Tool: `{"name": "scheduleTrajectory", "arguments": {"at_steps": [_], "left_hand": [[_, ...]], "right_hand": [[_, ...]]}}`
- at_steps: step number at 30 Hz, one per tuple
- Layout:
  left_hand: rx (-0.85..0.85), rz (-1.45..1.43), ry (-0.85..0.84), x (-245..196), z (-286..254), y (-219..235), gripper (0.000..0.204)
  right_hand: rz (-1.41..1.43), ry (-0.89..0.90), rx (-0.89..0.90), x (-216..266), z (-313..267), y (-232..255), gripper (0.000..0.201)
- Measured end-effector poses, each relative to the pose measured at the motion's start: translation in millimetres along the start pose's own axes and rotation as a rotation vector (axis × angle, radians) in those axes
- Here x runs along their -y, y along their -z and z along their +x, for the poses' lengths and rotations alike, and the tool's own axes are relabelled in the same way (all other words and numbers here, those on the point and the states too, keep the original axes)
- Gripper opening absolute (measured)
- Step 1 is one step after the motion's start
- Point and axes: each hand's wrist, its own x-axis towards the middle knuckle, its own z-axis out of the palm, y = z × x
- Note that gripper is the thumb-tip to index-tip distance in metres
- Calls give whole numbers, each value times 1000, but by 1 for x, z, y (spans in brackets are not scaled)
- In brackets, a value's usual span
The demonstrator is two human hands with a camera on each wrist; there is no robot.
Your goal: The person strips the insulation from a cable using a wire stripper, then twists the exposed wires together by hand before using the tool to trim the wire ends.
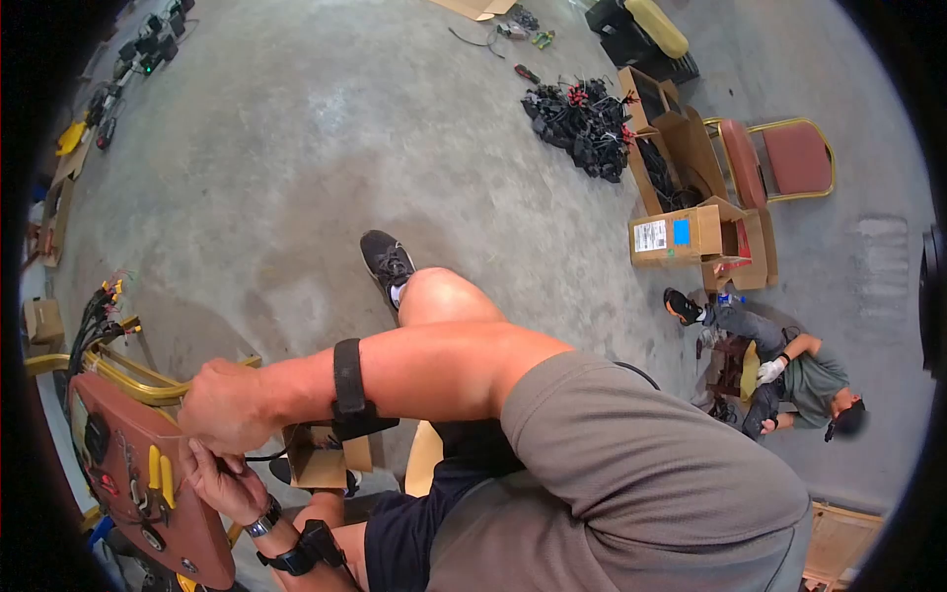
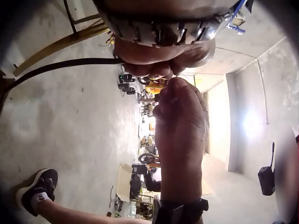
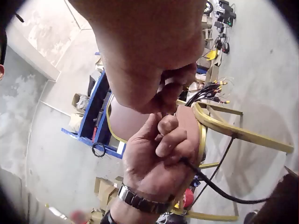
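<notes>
My left hand (image 1: 222, 483), with a metal watch at its wrist, grips a black cable (image 3: 219, 190) that trails away from its curled fingers. Against its fingertips my right hand (image 1: 225, 405) pinches a thin wire, a small bit of which shows between the two hands in the left wrist view; the rest is hidden by fingers. Both hands are close over the edge of a reddish-brown chair seat (image 1: 187, 533). Yellow-handled pliers (image 1: 166, 478), a roll of tape (image 1: 151, 538) and a small black object (image 1: 96, 434) lie on that seat.
Cables with yellow connectors (image 1: 99, 306) hang over the gold chair frame (image 1: 148, 390). An open cardboard box (image 1: 316, 464) is below my arms. Further off are a black cable heap (image 1: 582, 128), cardboard boxes (image 1: 676, 237), another chair (image 1: 799, 158) and a seated person (image 1: 809, 375).
</notes>
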Motion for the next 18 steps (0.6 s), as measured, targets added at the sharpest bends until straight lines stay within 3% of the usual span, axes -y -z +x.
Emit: {"name": "scheduleTrajectory", "arguments": {"at_steps": [3,6,14,18], "left_hand": [[27,-29,27,-2,-1,-6,13],[18,-3,49,-12,-7,-28,12],[4,-13,46,-4,-3,-6,11],[-2,-7,48,-10,-7,-22,11]], "right_hand": [[-49,-28,37,-2,2,13,23],[-65,-41,-96,-11,5,10,22],[-67,-10,18,-1,-4,1,18],[-134,-32,50,-7,1,16,18]]}}
